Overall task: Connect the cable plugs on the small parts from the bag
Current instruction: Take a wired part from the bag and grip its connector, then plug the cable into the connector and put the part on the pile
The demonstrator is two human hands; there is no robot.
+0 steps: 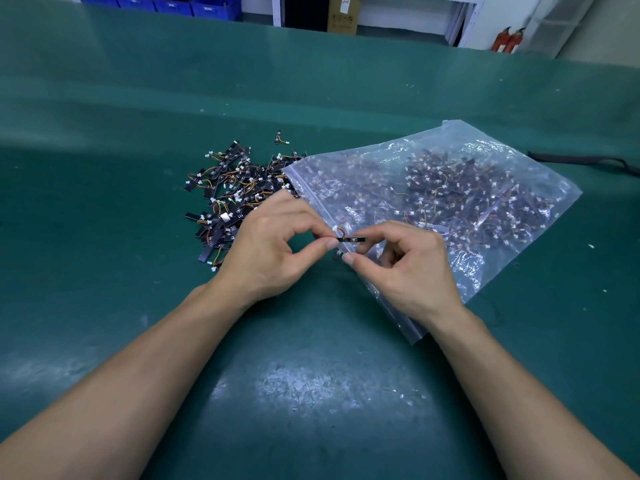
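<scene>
Both hands meet over the bag's open edge and pinch one small black part (pixel 353 239) with a short orange cable and a white plug. My left hand (pixel 273 247) holds its left end between thumb and forefinger. My right hand (pixel 405 265) pinches its right end, its other fingers curled. A clear zip bag (pixel 485 174) full of such parts lies on the green table, to the right. A loose pile of the same parts (pixel 232 192) lies left of the bag's mouth.
The green table mat (pixel 311 375) stretches wide in front and to the left. A single part (pixel 278 137) lies apart behind the pile. A black strap (pixel 585 160) lies at the far right. Blue bins (pixel 194 5) and red extinguishers (pixel 507 39) stand beyond the table.
</scene>
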